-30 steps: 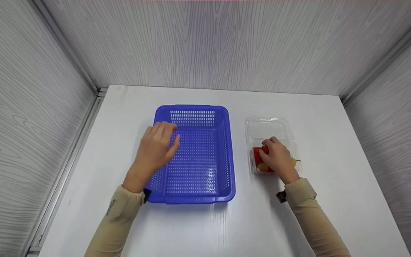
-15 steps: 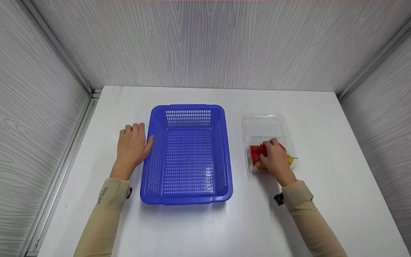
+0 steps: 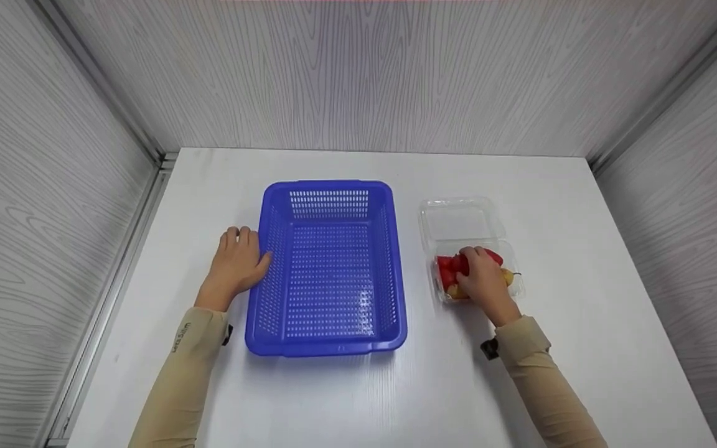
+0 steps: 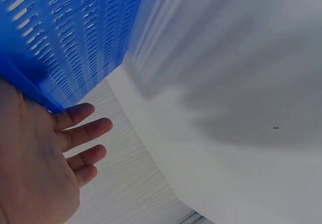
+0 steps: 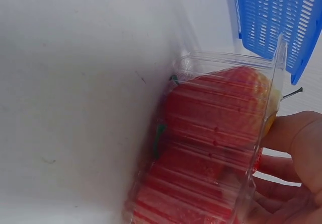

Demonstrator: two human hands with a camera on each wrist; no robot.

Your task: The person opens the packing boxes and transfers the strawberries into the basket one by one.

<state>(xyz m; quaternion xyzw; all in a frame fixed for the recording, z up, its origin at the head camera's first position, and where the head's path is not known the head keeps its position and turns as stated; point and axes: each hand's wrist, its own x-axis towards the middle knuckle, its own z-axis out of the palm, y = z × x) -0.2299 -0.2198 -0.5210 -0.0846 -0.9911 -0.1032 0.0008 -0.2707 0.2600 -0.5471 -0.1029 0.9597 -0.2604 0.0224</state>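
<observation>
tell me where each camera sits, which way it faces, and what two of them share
Head: worn on the head, facing forward and down at the white table, blue basket and clear container; left hand, right hand and sleeves show.
Left wrist: on that wrist, facing the basket's outer side and table; left palm and fingers show.
Right wrist: on that wrist, facing the container's side with red fruit inside; part of the right hand shows.
Shared: head and right wrist both show container and basket.
</observation>
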